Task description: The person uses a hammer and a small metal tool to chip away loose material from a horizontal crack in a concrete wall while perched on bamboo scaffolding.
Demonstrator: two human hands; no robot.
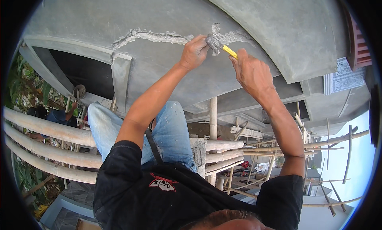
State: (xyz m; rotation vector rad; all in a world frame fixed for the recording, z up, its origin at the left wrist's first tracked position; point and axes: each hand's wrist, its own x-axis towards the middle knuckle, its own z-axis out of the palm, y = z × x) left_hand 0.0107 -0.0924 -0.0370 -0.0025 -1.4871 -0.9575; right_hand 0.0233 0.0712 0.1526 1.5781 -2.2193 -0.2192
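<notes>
My right hand (252,72) is wrapped round the yellow handle of a hammer (229,51). The hammer's grey, dusty head is up against the wall, just beside my left hand. My left hand (195,52) is closed at the wall, its fingers curled; whatever it grips is hidden behind the fingers and the hammer head. A rough chipped groove (153,37) runs sideways across the grey plastered wall (167,68). Around the hammer head the groove meets a short upright chipped patch, and it carries on toward the right.
Thick bamboo poles (59,128) of a scaffold run at the left, with more poles (225,154) at the right above lower ground. A dark window opening (85,70) lies left of the groove. Another person (59,116) is beyond the poles. Red slats (360,43) jut out at upper right.
</notes>
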